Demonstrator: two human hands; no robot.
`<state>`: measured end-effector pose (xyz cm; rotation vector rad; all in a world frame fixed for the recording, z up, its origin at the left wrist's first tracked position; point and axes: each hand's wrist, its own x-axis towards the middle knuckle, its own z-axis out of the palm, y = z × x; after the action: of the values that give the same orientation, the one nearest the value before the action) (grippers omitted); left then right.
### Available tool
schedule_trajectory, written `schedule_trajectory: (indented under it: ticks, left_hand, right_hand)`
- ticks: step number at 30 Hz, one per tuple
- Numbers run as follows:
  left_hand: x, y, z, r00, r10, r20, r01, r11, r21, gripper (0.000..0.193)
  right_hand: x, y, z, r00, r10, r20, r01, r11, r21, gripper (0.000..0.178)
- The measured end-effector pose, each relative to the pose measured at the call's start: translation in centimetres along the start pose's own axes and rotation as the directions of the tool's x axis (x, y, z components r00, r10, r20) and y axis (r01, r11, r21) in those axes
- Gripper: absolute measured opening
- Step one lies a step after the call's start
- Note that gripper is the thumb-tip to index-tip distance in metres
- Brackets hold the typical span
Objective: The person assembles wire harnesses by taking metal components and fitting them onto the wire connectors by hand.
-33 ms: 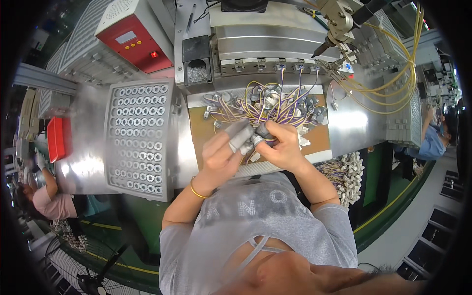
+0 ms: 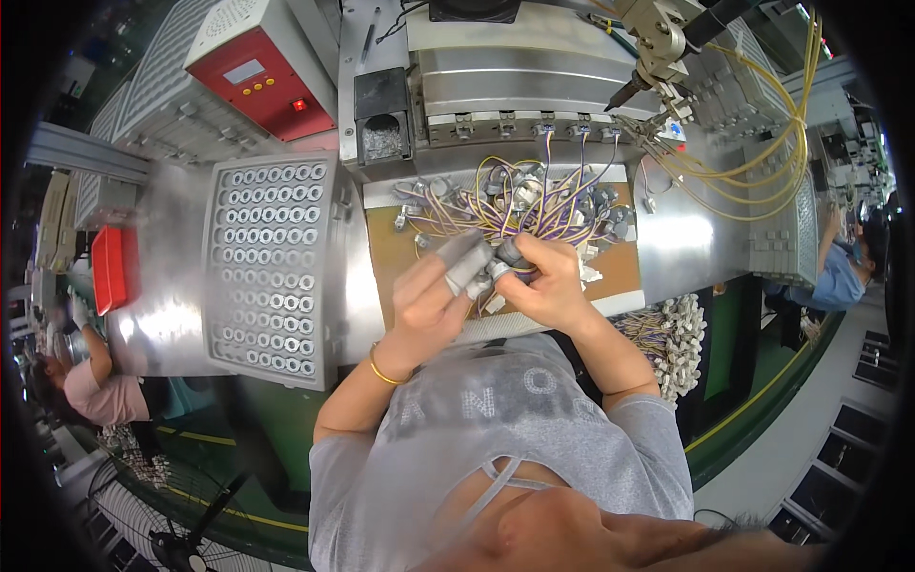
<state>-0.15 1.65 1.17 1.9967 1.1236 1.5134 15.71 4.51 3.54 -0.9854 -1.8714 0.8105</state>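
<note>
Wire bundle [image 2: 548, 221], purple-yellow: lay on brown board [image 2: 385, 265], just ahead of right hand [image 2: 553, 286] (nearer) and left hand [image 2: 431, 303]; strands fanned forward; fingers [image 2: 543, 252] of both bunched together, anything pinched indiscernible

Left hand [image 2: 429, 307] and right hand [image 2: 555, 288] meet over a board [image 2: 385, 255], grey-capped fingertips [image 2: 465, 264] close together; wires [image 2: 519, 217] fan out beyond, a tray [image 2: 331, 243] of rings [image 2: 290, 235] lies to the left

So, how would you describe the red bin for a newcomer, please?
On the metal bench, find the grey tray holding rows of rings. Left of it is the red bin. Its open, all-red shape sets it apart from the stacked grey trays nearby.
</note>
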Motion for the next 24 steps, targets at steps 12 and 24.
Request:
schedule_trajectory:
  ticks: [12,24]
  left_hand:
    - [-0.3,-1.0,0.7,0.697,-0.644,0.313,0.627,0.338,-0.701,0.02]
    - [1.7,-3.8,8.5,0.747,-0.294,0.596,0.188,0.954,0.235,0.061]
  right_hand:
    - [-0.5,1.1,-0.5,0.923,0.322,0.209,-0.364,0.909,0.203,0.006]
    - [0.0,8.5,-9.4,0.77,0.409,-0.489,-0.189,0.879,0.438,0.022]
